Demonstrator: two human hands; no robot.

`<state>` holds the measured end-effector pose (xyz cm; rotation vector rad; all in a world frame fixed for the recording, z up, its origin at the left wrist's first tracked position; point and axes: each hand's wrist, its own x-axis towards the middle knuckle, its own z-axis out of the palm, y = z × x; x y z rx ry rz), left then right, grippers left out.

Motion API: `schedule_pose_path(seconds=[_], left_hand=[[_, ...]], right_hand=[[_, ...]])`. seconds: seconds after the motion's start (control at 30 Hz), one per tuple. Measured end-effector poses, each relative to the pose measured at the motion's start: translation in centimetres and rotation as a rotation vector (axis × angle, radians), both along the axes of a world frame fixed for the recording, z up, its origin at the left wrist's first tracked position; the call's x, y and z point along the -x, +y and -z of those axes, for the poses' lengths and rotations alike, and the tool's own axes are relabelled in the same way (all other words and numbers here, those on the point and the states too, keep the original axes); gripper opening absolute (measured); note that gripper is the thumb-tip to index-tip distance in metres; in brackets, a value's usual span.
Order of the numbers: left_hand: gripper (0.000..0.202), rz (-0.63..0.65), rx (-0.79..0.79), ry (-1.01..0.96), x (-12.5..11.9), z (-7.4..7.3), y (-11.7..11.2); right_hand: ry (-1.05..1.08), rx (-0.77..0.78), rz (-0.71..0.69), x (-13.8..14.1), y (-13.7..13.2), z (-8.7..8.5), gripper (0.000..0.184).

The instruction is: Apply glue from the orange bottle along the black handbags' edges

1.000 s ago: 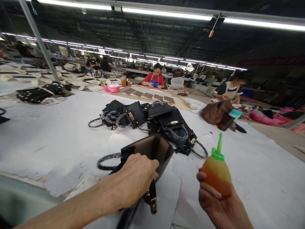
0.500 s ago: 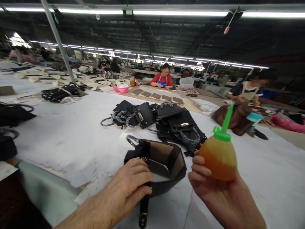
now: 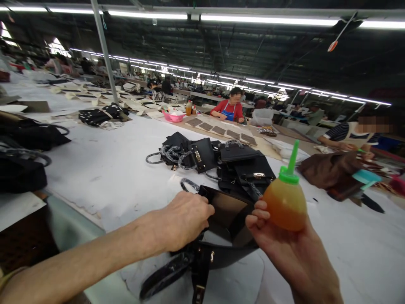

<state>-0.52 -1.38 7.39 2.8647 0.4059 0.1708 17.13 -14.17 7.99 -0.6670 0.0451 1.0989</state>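
Note:
An unfinished black handbag [image 3: 229, 254] sits on the white-covered table in front of me, its brown-lined mouth facing up. My left hand [image 3: 186, 219] is closed on its left edge, the fingertips hidden behind the knuckles. A plastic-wrapped handle [image 3: 166, 270] and a strap with a gold fitting [image 3: 200, 280] hang toward me. Held upright in my right hand [image 3: 289, 253] is a round squeeze bottle [image 3: 284, 207] of amber liquid with a green nozzle. The bottle is raised by the bag's right side, its tip pointing up.
Several black handbags [image 3: 204, 152] lie heaped just beyond, with more black bags [image 3: 22, 169] at the left edge. On the right are brown material [image 3: 329, 169] and a turquoise-topped container [image 3: 363, 179]. Co-workers sit across the table [image 3: 126, 147] near a pink basket [image 3: 174, 117].
My left hand has shifted up and curled over the bag's left edge. The bag has turned, bringing a wrapped handle into sight at the front. My right hand still holds the bottle. The view has swung left.

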Motion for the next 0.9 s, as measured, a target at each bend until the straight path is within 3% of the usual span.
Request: schedule_pose_path(seconds=[0.1,0.2,0.43,0.57,0.7,0.8,0.9], left_hand=[[0.001,0.122,-0.106,0.241,-2.8,-1.3,0.0],[0.007,0.225,-0.127,0.461,-4.9,-2.3,-0.3],[0.014,0.218,-0.177,0.478,-6.8,-1.1,-0.4],[0.011,0.187,-0.155,0.356,-5.1,-1.5,0.0],[0.007,0.105,0.016,0.091,-1.3,-2.0,1.1],[0.015,-0.034,0.236,-0.101,1.5,-1.1,1.9],[0.023,-0.233,0.433,-0.288,3.7,0.8,2.1]], right_hand=[[0.028,0.018,-0.006,-0.2,0.0,0.3,0.027],[0.023,-0.01,-0.036,-0.6,-0.1,0.9,0.026],[-0.016,-0.067,-0.088,-0.4,-0.3,1.0,0.029],[-0.001,-0.054,-0.082,-0.5,-0.6,0.8,0.027],[0.109,-0.01,-0.04,-1.3,-0.9,1.0,0.026],[0.161,0.073,0.025,-1.5,-1.0,0.8,0.029],[0.134,0.114,0.047,-0.7,-0.8,-0.1,0.031]])
